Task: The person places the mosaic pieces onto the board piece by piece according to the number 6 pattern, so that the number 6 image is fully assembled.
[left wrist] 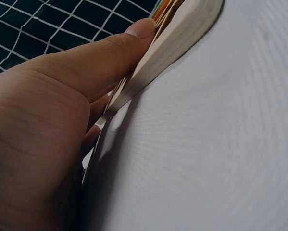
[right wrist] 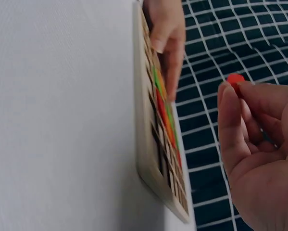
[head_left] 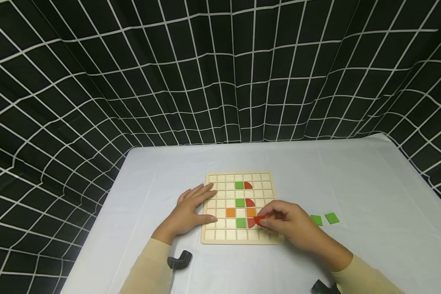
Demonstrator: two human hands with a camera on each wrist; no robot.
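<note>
A square wooden grid board (head_left: 239, 241) lies on the table, its cells holding green square tiles (head_left: 240, 223), red quarter-circle tiles (head_left: 250, 202) and orange square tiles (head_left: 230, 212). Over its left edge rests my left hand (head_left: 191, 210), fingers spread and thumb (left wrist: 143, 29) on the rim. My right hand (head_left: 297, 224) pinches a red tile with a rounded edge (head_left: 258, 220) between thumb and fingertips. That tile overlaps the board's lower right cells, close beside a placed red quarter circle. In the right wrist view the held tile (right wrist: 235, 79) shows only partly above the fingertips.
Two loose green square tiles (head_left: 332, 218) lie on the white tablecloth (head_left: 371, 183), right of the board and beyond my right forearm. A dark wrist device (head_left: 180, 260) sits at my left sleeve. Black curtain with white grid lines (head_left: 235, 81) stands behind the table.
</note>
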